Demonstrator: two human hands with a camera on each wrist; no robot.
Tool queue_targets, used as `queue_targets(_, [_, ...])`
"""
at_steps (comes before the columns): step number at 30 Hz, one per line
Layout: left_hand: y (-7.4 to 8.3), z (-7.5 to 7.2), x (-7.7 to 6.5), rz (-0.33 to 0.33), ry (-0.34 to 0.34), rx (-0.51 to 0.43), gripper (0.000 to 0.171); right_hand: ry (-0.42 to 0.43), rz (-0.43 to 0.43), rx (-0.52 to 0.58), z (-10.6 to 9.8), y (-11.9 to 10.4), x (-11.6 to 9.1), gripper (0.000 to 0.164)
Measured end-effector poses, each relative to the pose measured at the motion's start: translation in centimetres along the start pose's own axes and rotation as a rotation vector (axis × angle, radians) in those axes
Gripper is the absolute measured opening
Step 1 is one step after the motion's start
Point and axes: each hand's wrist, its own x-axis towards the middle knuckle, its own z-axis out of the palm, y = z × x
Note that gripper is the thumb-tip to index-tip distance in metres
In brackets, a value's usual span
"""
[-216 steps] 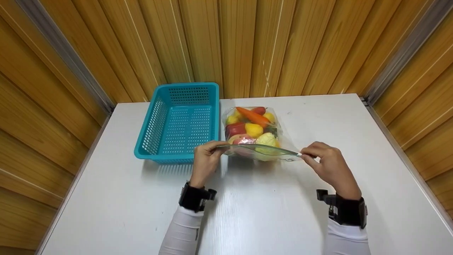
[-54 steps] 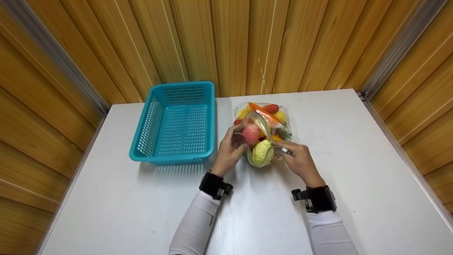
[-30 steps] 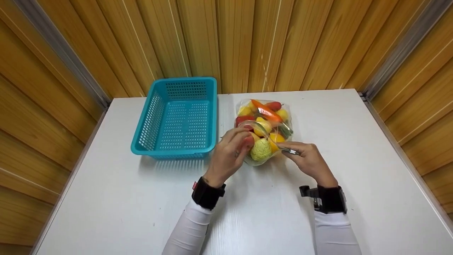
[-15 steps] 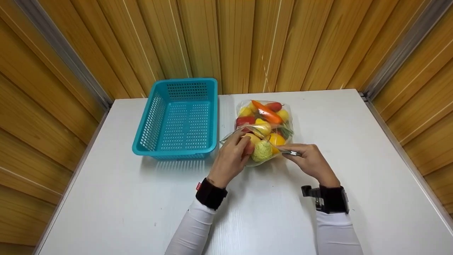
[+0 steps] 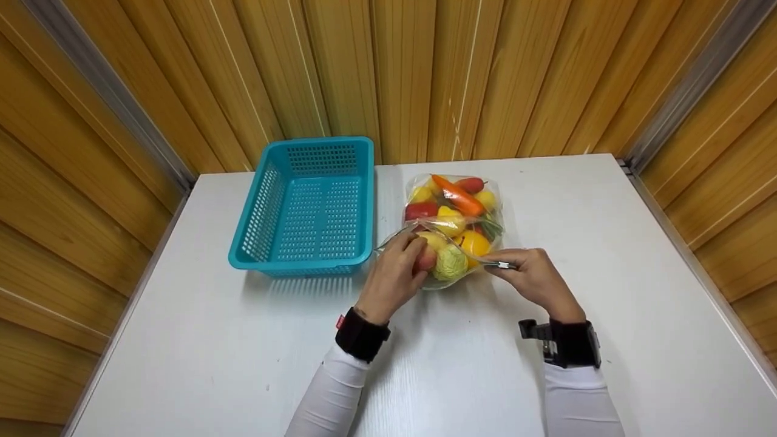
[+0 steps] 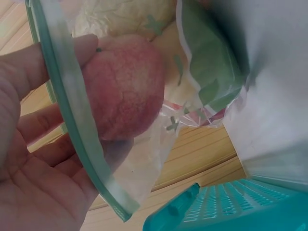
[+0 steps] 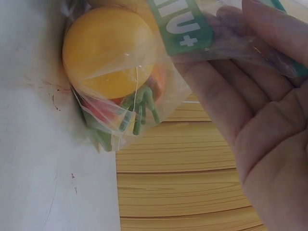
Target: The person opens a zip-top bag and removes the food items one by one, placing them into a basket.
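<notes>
On table (image 5: 243, 364), bag (image 5: 454, 228) lengthwise, mouth (image 6: 77, 108) at near end, left hand (image 5: 391, 274) gripping peach (image 6: 127, 91), right hand (image 5: 537, 278) pinching bag

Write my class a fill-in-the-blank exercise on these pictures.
The carrot is coloured ____.
In the head view, the basket stands to the ____ of the carrot.
The left hand grips a pinkish-red fruit, and the right hand holds the edge of the clear ____.

Missing words: orange; left; bag.

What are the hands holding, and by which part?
The left hand grips a pink fruit around the end facing it; the right hand pinches the clear bag by the right end of its zip edge.
</notes>
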Motion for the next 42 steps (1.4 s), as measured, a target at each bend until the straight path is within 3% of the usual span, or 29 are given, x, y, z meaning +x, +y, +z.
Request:
queue_targets(6, [0.4,-0.7,0.0,0.004,-0.006,-0.037,0.045,0.000,-0.020,0.003,0.0,0.0,0.0,0.023])
queue_targets(13, [1.0,-1.9,0.0,0.028,0.050,-0.084,0.048,-0.003,-0.031,0.008,0.0,-0.1,0.0,0.023])
queue_targets(20, [1.1,-3.1,0.0,-0.014,0.042,-0.175,0.051,-0.022,0.008,0.021,-0.1,-0.4,0.0,0.022])
queue_targets(24, [0.8,-4.0,0.1,-0.029,0.070,-0.191,0.052,-0.021,-0.001,0.010,0.0,-0.3,0.0,0.022])
queue_targets(36, [-2.7,-6.3,-0.1,-0.183,0.223,-0.145,0.047,-0.021,0.011,0.023,0.0,-0.2,-0.1,0.021])
queue_targets(42, [-5.2,-6.3,-0.6,-0.277,0.242,-0.097,0.047,-0.023,0.002,0.027,0.0,-0.3,0.0,0.022])
